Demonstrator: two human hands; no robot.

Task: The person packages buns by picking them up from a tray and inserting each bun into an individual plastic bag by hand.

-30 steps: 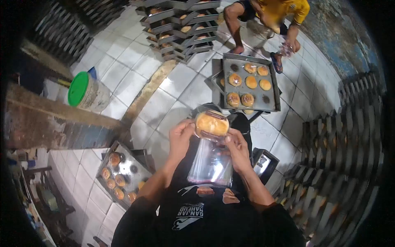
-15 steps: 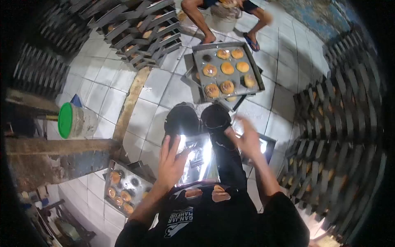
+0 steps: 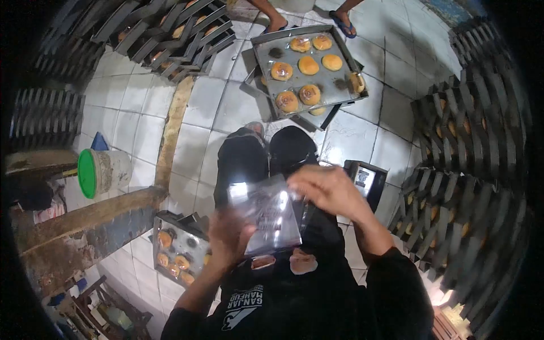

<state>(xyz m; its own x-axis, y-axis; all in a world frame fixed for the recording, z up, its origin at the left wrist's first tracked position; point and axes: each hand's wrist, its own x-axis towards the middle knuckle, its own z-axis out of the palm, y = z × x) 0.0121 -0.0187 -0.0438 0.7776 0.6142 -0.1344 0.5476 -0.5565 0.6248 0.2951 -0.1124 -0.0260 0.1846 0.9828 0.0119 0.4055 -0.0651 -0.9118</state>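
Note:
A stack of clear, shiny plastic bags (image 3: 277,224) lies across my lap. My right hand (image 3: 331,191) has its fingertips pinched at the far right corner of the top plastic. At the near left side of the stack is my left hand (image 3: 225,235), its thumb over the plastic and its fingers smeared by motion. Beyond my knees a metal tray (image 3: 330,100) on the floor holds several round golden buns (image 3: 309,65), some in clear wrapping. One bun (image 3: 356,83) leans against the tray's right wall.
Another bun tray (image 3: 198,255) sits at my left. A dark box (image 3: 366,181) with shiny plastic inside is at my right. Stacked trays (image 3: 453,209) rise on the right, more (image 3: 170,34) at far left. A green-lidded bucket (image 3: 107,173) stands left. A person's sandalled foot (image 3: 343,24) is beyond the tray.
My right hand has come in from the right and closed on the corner of the plastic. My left hand has shifted slightly left and nearer me. The view has tilted down a little.

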